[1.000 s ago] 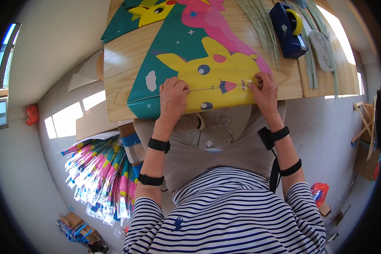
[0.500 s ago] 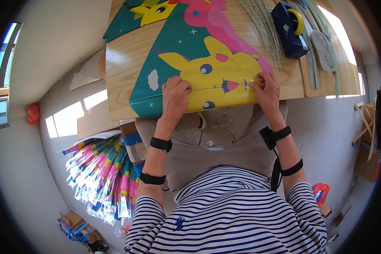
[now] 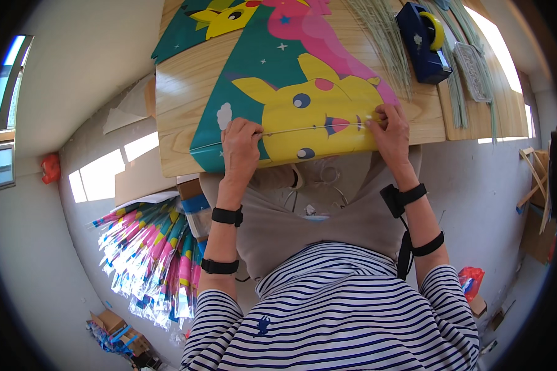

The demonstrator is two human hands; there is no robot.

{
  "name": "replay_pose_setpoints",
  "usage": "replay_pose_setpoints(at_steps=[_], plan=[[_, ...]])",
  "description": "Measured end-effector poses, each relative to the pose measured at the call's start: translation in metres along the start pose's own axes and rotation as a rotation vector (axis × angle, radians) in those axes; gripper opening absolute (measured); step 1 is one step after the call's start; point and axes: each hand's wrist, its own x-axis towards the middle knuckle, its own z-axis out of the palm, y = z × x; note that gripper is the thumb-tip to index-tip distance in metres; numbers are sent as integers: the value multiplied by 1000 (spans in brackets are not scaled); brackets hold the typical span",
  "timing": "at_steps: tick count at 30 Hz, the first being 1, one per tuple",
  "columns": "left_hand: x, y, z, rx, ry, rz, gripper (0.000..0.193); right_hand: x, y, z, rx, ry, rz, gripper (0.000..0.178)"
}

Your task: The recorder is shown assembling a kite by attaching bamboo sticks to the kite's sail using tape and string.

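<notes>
A large printed sheet [image 3: 303,68] in green, pink and yellow, with a cartoon animal face, lies over the table's near edge. Across its lower part runs a thin pale rod [image 3: 297,130], roughly level. My left hand [image 3: 241,145] is closed on the rod near the sheet's left side, fingers bent down against the print. At the right side, my right hand [image 3: 390,133] pinches the rod's end, thumb and forefinger together beside the cartoon mouth. The near strip of the sheet hangs past the table edge above my lap.
Another printed sheet [image 3: 210,25] lies at the far left of the wooden table [image 3: 173,117]. Bundles of thin rods [image 3: 384,43], a blue tape dispenser [image 3: 422,46] and a clear plastic box [image 3: 472,71] are at the right. Bagged rolled prints [image 3: 148,253] fan out at lower left.
My left hand has slid left along the rod, from the yellow face's edge onto the green part. My right hand has stayed in place.
</notes>
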Motion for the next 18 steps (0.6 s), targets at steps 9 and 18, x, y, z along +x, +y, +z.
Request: replay_pose_setpoints(at_steps=[9,18], plan=[[-2,-6,1,28,54,11,8,0,5,0,12,-26,4,29],[-2,-8,4,51,41,28,9,-1,6,-6,24,-33,14,26]])
